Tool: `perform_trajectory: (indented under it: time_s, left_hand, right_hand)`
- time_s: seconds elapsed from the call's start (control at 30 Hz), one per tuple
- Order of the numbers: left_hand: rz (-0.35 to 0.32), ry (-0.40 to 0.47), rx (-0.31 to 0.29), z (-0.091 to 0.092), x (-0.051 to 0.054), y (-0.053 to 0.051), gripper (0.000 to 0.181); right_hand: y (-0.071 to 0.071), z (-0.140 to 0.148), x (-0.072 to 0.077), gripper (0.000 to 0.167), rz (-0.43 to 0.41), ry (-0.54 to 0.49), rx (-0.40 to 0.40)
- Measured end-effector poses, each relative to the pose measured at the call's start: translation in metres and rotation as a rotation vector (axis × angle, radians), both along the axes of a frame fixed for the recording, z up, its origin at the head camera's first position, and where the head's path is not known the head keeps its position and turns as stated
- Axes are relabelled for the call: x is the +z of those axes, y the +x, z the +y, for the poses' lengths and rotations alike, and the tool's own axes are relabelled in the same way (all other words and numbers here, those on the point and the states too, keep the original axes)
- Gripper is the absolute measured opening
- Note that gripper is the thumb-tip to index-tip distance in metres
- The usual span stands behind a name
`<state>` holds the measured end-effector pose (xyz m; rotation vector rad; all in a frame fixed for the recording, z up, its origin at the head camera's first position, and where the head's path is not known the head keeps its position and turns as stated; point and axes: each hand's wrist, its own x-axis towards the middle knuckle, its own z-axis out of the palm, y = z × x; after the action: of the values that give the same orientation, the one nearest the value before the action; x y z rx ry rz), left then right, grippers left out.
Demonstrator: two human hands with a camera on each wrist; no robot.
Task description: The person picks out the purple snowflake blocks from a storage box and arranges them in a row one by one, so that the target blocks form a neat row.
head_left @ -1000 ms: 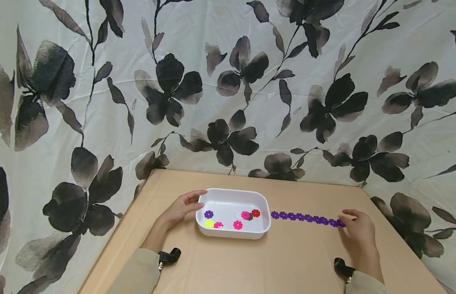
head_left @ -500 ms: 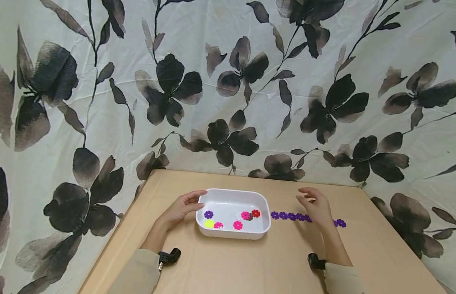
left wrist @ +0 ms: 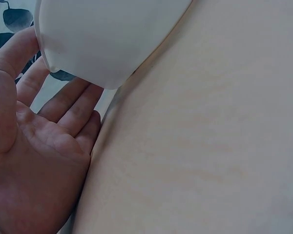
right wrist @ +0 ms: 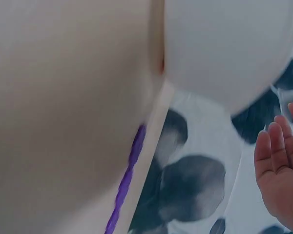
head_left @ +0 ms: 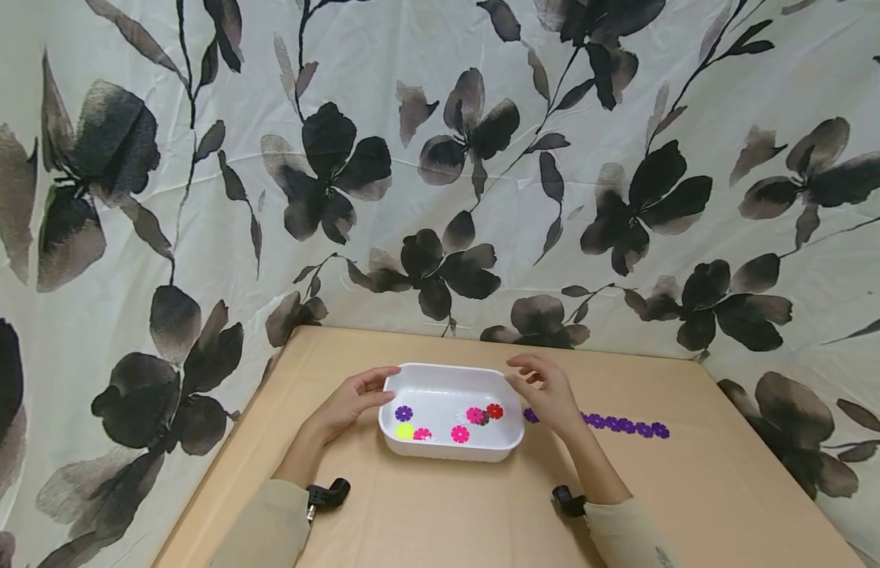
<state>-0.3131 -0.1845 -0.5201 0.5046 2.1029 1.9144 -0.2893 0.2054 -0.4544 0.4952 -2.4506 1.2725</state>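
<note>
A white plastic tray (head_left: 440, 454) sits mid-table in the head view. My left hand (head_left: 346, 409) holds its left end, thumb and fingers about the rim; the left wrist view shows the fingers against the tray's wall (left wrist: 102, 44). Inside lie several small flower-shaped discs: purple (head_left: 403, 413), yellow (head_left: 404, 431), pink (head_left: 459, 434) and red (head_left: 494, 412). My right hand (head_left: 551, 398), fingers loose and holding nothing, hovers by the tray's right end. Beneath it runs a chain of joined purple discs (head_left: 628, 426), partly hidden by the hand; the right wrist view shows the chain (right wrist: 124, 183) edge-on.
The light wooden-coloured table (head_left: 482, 513) carries the tray and chain. A white cloth with dark printed flowers (head_left: 440, 197) hangs behind it. Black wrist cameras sit on both wrists, the left camera (head_left: 330, 493) and the right camera (head_left: 568, 501).
My right hand has let go of the chain's far right end and moved left to the tray's right end. My left hand stays at the tray; the chain lies in place.
</note>
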Motion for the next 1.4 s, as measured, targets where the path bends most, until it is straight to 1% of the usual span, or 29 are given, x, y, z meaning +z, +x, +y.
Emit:
perform_trajectory:
  time_s: [0.1, 0.3, 0.4, 0.53, 0.77, 0.93, 1.0, 1.2, 1.4]
  left_hand:
    - [0.000, 0.001, 0.004, 0.000, 0.000, 0.001, 0.057]
    - [-0.005, -0.001, 0.009, 0.000, 0.001, 0.003, 0.056]
    - [-0.005, 0.000, 0.005, 0.000, 0.001, 0.003, 0.057]
    - [-0.010, 0.005, -0.003, 0.001, 0.001, 0.002, 0.057]
    - [-0.007, 0.001, -0.009, 0.001, 0.001, 0.001, 0.056]
    - [-0.005, 0.004, -0.007, 0.001, 0.000, 0.001, 0.056]
    - [-0.002, 0.005, -0.007, 0.000, 0.000, 0.002, 0.056]
    - [0.002, 0.011, -0.009, 0.000, -0.001, 0.002, 0.056]
    - [-0.001, 0.012, -0.007, -0.001, 0.000, 0.002, 0.055]
  right_hand:
    - [0.000, -0.018, 0.002, 0.027, -0.020, -0.003, 0.061]
    - [-0.006, -0.055, -0.001, 0.025, -0.124, 0.024, 0.221]
    - [-0.008, -0.072, -0.002, 0.027, -0.158, 0.047, 0.279]
    - [-0.011, -0.089, -0.004, 0.031, -0.185, 0.078, 0.314]
    - [-0.020, -0.113, -0.010, 0.030, -0.208, 0.180, 0.383]
    - [-0.027, -0.130, -0.013, 0.027, -0.199, 0.262, 0.437]
    - [-0.029, -0.136, -0.014, 0.025, -0.194, 0.275, 0.464]
    - [-0.029, -0.149, -0.019, 0.022, -0.202, 0.325, 0.502]
    - [-0.026, -0.151, -0.025, 0.022, -0.230, 0.390, 0.538]
